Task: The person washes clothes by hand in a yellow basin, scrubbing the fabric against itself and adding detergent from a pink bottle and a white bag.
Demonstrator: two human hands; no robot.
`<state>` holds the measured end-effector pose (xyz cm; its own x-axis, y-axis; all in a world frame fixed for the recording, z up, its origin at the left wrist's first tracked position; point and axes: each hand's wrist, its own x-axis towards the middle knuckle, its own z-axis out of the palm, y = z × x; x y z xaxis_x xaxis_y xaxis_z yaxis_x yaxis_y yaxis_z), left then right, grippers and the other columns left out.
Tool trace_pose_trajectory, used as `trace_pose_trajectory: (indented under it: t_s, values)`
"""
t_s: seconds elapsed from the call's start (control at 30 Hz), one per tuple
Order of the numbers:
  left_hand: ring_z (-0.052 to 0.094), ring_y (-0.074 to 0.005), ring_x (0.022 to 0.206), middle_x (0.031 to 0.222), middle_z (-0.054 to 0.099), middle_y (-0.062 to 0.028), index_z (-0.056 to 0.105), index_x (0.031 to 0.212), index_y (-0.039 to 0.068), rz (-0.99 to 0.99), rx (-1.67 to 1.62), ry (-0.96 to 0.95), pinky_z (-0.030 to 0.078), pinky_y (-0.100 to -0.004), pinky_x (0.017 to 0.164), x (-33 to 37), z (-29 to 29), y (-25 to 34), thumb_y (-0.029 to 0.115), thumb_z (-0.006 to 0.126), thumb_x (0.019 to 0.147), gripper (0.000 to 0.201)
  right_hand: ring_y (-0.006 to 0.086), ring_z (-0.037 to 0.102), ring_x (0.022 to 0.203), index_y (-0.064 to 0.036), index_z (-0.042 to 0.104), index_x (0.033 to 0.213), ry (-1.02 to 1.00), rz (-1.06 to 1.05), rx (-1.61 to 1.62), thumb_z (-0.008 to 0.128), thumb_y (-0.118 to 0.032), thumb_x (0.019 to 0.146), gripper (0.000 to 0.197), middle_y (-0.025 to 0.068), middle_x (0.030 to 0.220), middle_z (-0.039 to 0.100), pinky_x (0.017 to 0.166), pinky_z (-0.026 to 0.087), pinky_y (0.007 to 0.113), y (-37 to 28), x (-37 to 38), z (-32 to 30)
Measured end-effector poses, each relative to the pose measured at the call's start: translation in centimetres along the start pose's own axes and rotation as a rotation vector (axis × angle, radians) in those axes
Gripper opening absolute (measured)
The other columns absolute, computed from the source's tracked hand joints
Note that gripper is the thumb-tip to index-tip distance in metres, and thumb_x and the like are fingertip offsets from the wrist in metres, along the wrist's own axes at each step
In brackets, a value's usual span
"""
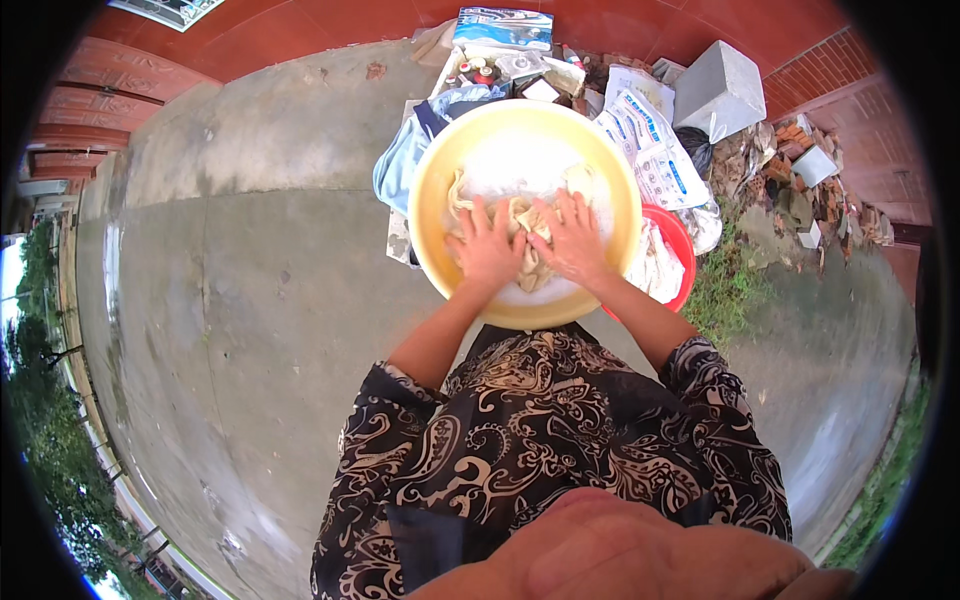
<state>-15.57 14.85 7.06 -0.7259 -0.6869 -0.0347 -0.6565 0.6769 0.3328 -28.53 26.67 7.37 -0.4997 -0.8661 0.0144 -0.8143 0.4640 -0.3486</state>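
A large pale yellow basin (428,190) stands right in front of me, with white suds (510,155) spread over its far half. In it lies a wet, crumpled cream cloth (532,272), bunched up around and between my hands. My left hand (488,247) lies on the cloth at the left, palm down with fingers spread. Close beside it, my right hand (572,240) rests on the cloth's right side, its fingers also stretched apart. The two thumbs nearly meet over the cloth. What lies beneath the palms is hidden.
Left of the basin hangs light blue clothing (398,165). A red basin (682,235) with white cloth (655,268) sits at the right. Beyond are a printed plastic bag (655,150), a whitish block-shaped box (718,88), a blue carton (503,28) and rubble (795,195).
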Motion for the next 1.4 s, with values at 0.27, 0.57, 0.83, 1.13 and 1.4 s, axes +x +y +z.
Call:
trace_pose_trajectory:
  t_s: [0.27,0.57,0.83,1.13,1.4]
  values:
    - [0.042,-0.0374,0.130,0.133,0.055,-0.0207,0.053,0.132,0.006,0.021,0.120,-0.264,0.039,-0.0597,0.098,5.5,4.0,-0.2,0.026,0.048,0.097,0.041,0.0328,0.059,0.100,-0.0116,0.071,0.093,-0.262,-0.049,-0.089,0.060,-0.031,0.088,0.023,0.0137,0.088,0.071,0.090,0.040,0.051,1.9,7.4,5.6]
    - [0.068,-0.0383,0.097,0.091,0.073,-0.0166,0.060,0.119,0.008,-0.071,0.035,-0.415,0.054,-0.0510,0.079,9.8,4.5,-1.0,0.029,0.046,0.098,0.033,0.0395,0.067,0.086,-0.0082,0.071,0.100,-0.231,0.103,0.043,0.057,-0.041,0.088,0.038,0.0187,0.097,0.072,0.080,0.051,0.051,3.0,11.4,9.0]
    - [0.062,-0.0250,0.069,0.078,0.067,-0.0091,0.063,0.104,0.005,-0.217,-0.761,0.232,0.051,-0.0388,0.071,8.9,-1.6,-7.2,0.031,0.066,0.095,0.027,0.0354,0.067,0.075,0.0021,0.073,0.099,0.045,0.304,0.920,0.072,-0.046,0.086,0.049,0.0180,0.087,0.072,0.073,0.053,0.040,2.8,8.0,-1.6]
    - [0.049,-0.0391,0.126,0.143,0.040,-0.0179,0.048,0.144,0.021,0.049,-0.305,0.141,0.046,-0.0478,0.102,2.9,-3.5,-3.9,0.034,0.072,0.090,0.061,0.0461,0.034,0.140,-0.0123,0.063,0.118,0.088,0.062,0.302,0.069,-0.034,0.087,0.039,0.0187,0.151,0.041,0.112,0.032,0.056,3.3,-1.8,-3.9]
    - [0.038,-0.0415,0.134,0.148,0.040,-0.0182,0.050,0.142,0.017,0.028,0.146,0.042,0.028,-0.0692,0.102,5.8,5.0,0.1,0.055,0.053,0.095,0.061,0.0347,0.050,0.108,-0.0107,0.056,0.136,0.108,0.037,-0.228,0.056,-0.044,0.095,0.052,0.0185,0.132,0.051,0.089,0.039,0.054,0.3,1.7,1.5]
